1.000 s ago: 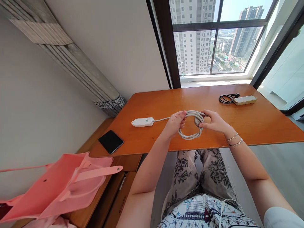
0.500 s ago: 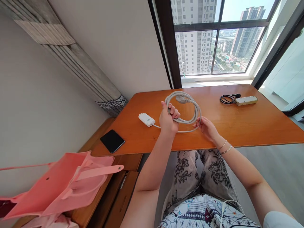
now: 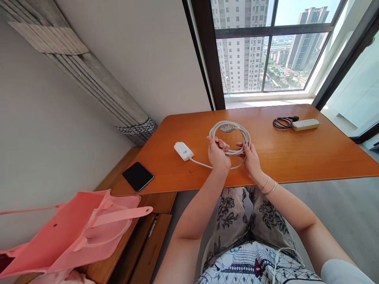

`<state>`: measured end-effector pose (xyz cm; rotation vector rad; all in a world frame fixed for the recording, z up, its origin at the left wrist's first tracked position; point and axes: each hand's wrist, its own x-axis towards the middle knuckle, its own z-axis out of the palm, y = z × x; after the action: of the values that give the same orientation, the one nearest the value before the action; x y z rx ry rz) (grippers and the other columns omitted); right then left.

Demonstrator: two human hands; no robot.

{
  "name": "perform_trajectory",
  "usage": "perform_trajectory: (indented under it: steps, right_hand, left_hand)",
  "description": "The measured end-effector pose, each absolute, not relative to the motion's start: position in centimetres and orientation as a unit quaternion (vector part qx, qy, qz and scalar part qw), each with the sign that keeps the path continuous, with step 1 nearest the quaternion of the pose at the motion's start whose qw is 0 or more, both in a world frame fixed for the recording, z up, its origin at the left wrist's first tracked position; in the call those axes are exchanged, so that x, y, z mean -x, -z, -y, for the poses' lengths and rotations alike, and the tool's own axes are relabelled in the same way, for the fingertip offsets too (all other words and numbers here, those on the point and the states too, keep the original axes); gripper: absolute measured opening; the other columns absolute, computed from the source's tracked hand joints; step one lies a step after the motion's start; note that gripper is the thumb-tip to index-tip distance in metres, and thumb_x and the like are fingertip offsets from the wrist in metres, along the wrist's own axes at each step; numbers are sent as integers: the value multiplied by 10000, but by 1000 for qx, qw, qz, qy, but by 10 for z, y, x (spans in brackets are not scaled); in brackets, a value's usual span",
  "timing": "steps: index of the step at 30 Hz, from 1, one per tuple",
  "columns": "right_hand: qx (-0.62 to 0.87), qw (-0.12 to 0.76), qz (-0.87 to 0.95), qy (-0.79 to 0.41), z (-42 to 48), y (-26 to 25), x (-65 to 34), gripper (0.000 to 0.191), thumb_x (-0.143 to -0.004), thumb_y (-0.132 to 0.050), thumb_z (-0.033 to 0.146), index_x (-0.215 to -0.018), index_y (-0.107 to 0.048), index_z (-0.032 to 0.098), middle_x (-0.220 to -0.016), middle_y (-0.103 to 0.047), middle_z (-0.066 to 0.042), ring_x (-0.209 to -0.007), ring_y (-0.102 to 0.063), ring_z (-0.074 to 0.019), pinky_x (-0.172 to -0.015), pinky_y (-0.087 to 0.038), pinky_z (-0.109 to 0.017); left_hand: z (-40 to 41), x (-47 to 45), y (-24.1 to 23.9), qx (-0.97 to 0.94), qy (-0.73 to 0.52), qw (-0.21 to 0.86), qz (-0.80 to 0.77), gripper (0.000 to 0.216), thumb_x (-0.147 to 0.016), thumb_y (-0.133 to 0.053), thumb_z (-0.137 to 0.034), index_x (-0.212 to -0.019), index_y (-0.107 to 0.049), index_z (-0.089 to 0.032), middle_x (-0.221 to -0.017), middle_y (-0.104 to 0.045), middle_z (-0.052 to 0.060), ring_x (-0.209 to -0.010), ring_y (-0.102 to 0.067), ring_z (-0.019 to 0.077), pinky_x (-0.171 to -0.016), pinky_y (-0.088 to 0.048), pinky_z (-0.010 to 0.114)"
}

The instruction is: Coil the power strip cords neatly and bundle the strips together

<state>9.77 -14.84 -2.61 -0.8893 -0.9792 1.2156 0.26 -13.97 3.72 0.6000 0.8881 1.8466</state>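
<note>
At the near edge of the orange-brown wooden table [image 3: 310,154], both hands hold a coil of pale grey power cable [image 3: 244,136]. The left hand [image 3: 218,154] has its fingers curled shut around the coil's left side, gathering the loops together. The right hand [image 3: 251,157] pinches the lower right of the coil between thumb and fingers. The cable's grey plug [image 3: 225,128] lies at the far side of the ring. I cannot tell whether the coil rests on the wood. One strand runs left from under the left hand to a white rectangular socket block [image 3: 183,150] lying on the table. Well apart, near the window, lies a beige power strip [image 3: 306,124] beside its coiled black cord [image 3: 282,122]. A black phone [image 3: 137,176] sits on the lower wooden cabinet to the left.
</note>
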Motion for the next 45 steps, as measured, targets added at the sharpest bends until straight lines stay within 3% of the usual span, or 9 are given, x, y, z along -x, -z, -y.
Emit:
perform_trajectory:
  steps: [6, 12, 15, 19, 24, 32, 37, 40, 45]
  right_hand:
    - [384, 653, 420, -499, 136, 21, -97, 512, -844, -499, 764, -996, -410, 283, -707, -489, 42, -755, -673, -196, -610, -512, -308]
    - [382, 632, 495, -457, 127, 9, -122, 489, -873, -487, 761, -958, -395, 288, -633, -373, 80, -587, -541, -149, -555, -469, -291]
    - [370, 579, 548, -476, 127, -2, -138, 494, -866, -549, 751, -925, -400, 284, -597, -363, 94, -519, -471, -132, -537, -471, -292]
    - [379, 464, 659, -454, 133, -18, -151, 453, -891, -580, 697, -874, -443, 266, -572, -460, 79, -508, -500, -132, -522, -462, -292]
    - [394, 422, 704, -413, 138, -27, -153, 383, -908, -601, 609, -867, -522, 236, -579, -539, 52, -526, -552, -144, -510, -443, -284]
    - [360, 513, 598, -500, 129, -12, -154, 502, -732, -794, 609, -965, -594, 211, -725, -585, 46, -569, -550, -107, -560, -482, -265]
    - [315, 502, 557, -581, 136, 2, -155, 553, -672, -860, 606, -982, -622, 215, -814, -649, 13, -770, -674, -160, -741, -538, -294]
    - [279, 462, 564, -624, 139, 7, -154, 507, -747, -796, 645, -951, -601, 224, -823, -664, -5, -833, -693, -188, -834, -549, -348]
    - [301, 530, 572, -549, 133, 9, -146, 499, -838, -664, 699, -967, -573, 226, -693, -531, 43, -647, -595, -140, -632, -486, -285]
  left_hand:
    - [151, -17, -14, -240, -750, 501, -360, 530, -922, -494, -713, -746, -372, -229, -626, -517, -52, -555, -535, 89, -662, -506, 231]
    - [145, -1, 12, -276, -679, 556, -391, 492, -928, -456, -687, -808, -514, -213, -876, -712, 63, -834, -721, 184, -749, -559, 306]
    - [138, 21, 3, -354, -705, 439, -430, 354, -861, -661, -537, -1016, -594, -226, -1200, -689, 93, -1141, -681, 203, -911, -542, 304]
    - [135, 45, -29, -640, -567, 298, -424, 563, -668, -856, -261, -1186, -637, -240, -1450, -574, 108, -1449, -453, 269, -1167, -374, 349]
    - [136, 41, -51, -748, -429, 290, -415, 367, -792, -675, -163, -1154, -694, -221, -1184, -698, 101, -1112, -647, 253, -1010, -469, 346]
    - [134, 32, -44, -747, -402, 295, -441, 101, -837, -562, -191, -912, -627, -210, -777, -654, -10, -733, -586, 168, -694, -443, 271]
    - [126, 31, -36, -636, -515, 348, -458, 62, -862, -541, -256, -912, -544, -219, -694, -559, -55, -527, -484, 104, -525, -385, 232]
    - [121, 31, -32, -572, -583, 375, -439, 89, -844, -571, -259, -905, -519, -220, -693, -535, -64, -480, -452, 75, -485, -373, 210]
    - [123, 34, -28, -527, -588, 450, -416, 225, -771, -676, -269, -866, -477, -219, -676, -545, -75, -483, -510, 66, -497, -425, 194]
